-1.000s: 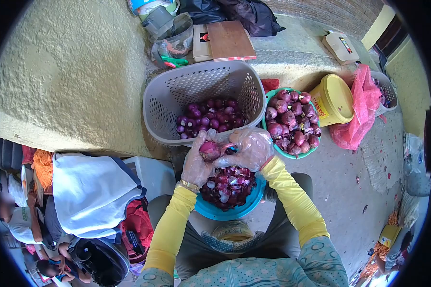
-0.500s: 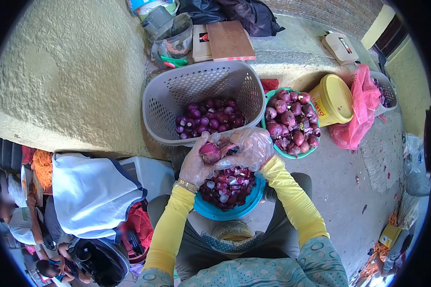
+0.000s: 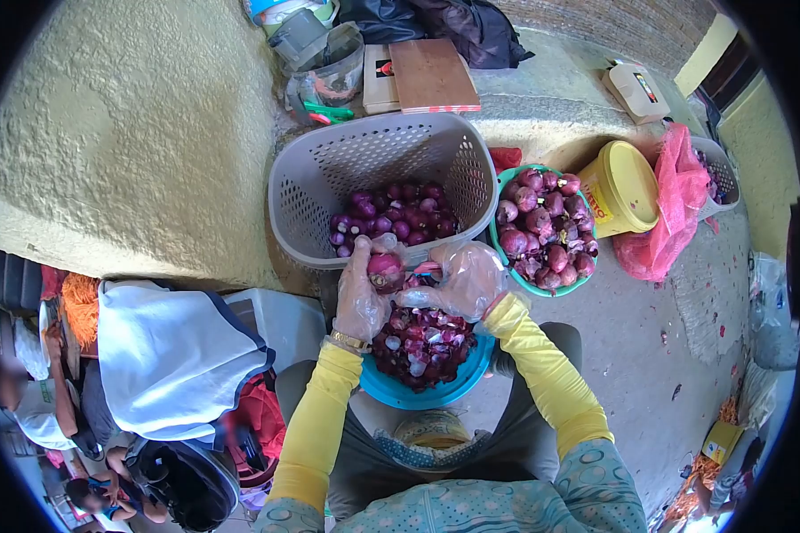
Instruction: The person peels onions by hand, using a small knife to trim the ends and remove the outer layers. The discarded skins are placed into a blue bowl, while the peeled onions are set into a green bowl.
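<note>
My left hand, in a clear plastic glove, is closed around a red onion. To its right, my gloved right hand is closed on a small pink tool, whose kind I cannot make out behind the fingers. Both hands hover over a blue basin heaped with onion skins and scraps. Just beyond them stands a grey perforated basket with peeled red onions inside. Unpeeled onions fill a green-rimmed basin at the right.
A yellow lidded bucket and a pink mesh sack stand farther right. Behind the basket, a brown board lies on a ledge. At left are a white cloth and a black bag; other people sit beyond.
My left hand has shifted slightly away from the right hand, and the onion has turned and shows a brighter side. The right hand stays nearly in place.
</note>
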`<state>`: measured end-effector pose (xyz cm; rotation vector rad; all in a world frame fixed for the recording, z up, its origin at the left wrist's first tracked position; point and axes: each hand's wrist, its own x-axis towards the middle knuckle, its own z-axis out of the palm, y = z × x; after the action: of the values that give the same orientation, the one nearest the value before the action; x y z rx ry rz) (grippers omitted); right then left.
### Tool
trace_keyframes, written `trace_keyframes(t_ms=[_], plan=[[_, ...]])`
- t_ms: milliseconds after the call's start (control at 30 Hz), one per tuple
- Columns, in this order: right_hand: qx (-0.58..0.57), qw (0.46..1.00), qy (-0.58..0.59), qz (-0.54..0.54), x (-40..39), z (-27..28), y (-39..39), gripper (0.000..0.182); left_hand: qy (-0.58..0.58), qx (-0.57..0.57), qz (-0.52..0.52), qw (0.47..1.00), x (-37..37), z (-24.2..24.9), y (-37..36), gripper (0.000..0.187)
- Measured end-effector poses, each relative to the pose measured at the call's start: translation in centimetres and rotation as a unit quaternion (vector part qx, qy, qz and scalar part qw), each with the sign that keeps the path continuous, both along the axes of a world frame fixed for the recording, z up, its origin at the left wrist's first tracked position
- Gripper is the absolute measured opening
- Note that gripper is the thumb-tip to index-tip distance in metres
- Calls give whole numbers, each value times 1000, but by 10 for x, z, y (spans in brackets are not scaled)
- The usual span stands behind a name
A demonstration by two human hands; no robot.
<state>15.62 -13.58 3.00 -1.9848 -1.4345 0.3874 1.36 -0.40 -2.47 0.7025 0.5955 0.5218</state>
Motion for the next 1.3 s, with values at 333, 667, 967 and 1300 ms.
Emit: trace_keyframes(t_ms=[333,667,967,1300], plan=[[16,998,50,31,3,-10,4,65,24,38,-70,997,1,10,-5,47],[24,998,50,19,4,-19,3,60,26,51,-72,996,0,3,-2,49],[7,999,37,27,3,-7,1,57,30,44,-69,996,-1,-3,0,47],[42,998,33,14,2,-16,2,60,45,55,-61,996,0,4,-5,46]])
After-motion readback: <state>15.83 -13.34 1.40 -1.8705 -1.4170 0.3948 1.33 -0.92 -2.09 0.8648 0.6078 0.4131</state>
